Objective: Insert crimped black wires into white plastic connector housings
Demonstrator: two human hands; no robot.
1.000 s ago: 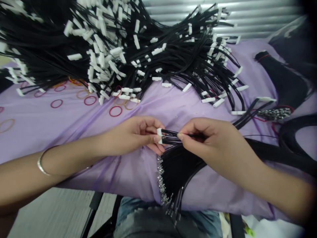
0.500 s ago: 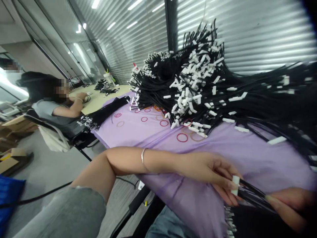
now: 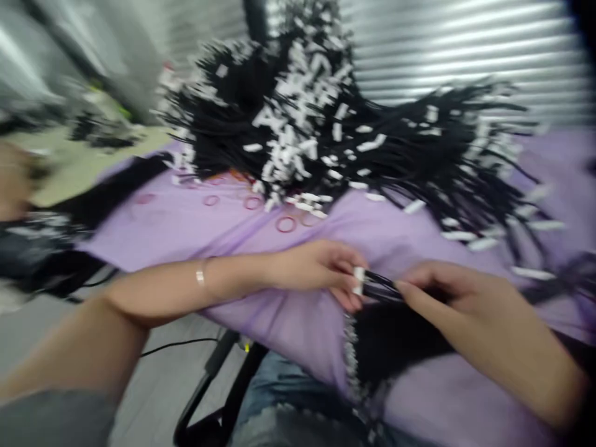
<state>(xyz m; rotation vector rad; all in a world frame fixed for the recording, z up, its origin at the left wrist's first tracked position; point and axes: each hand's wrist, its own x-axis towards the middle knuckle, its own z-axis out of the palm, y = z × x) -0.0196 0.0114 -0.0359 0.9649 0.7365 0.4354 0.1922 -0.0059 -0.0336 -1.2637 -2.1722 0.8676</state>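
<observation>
My left hand pinches a small white connector above the near edge of a purple cloth. Thin black wires run from that connector to my right hand, whose fingers are closed on them. Under both hands a bundle of black wires with metal terminal ends hangs over the cloth's edge toward my lap. The picture is smeared by motion.
A big heap of black wires with white connectors covers the far part of the cloth. Red and orange rubber rings lie in front of it. Another black bundle lies at the left. A slatted wall stands behind.
The camera has swung back to the right and down, from the room at the left toward my hands. Both hands keep their hold on the connector and wires.
</observation>
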